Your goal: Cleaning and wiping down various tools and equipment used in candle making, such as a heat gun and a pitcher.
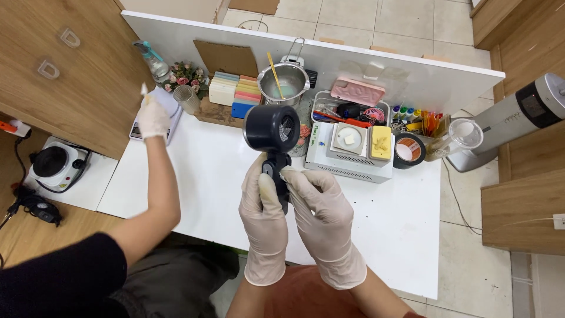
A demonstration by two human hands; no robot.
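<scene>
Your left hand [264, 203] and right hand [318, 203] both clasp the handle of the black heat gun [272, 129], barrel raised above the white table [376, 218]. Just beyond it sits a metal pot [288, 82]; a co-worker's gloved hand [153, 118] reaches leftward.

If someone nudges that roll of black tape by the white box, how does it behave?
The black tape roll lies flat on the white table, so it would probably slide, not roll. It looks rigid and fairly light. It sits among clutter, so a push may bump the white box.
</scene>
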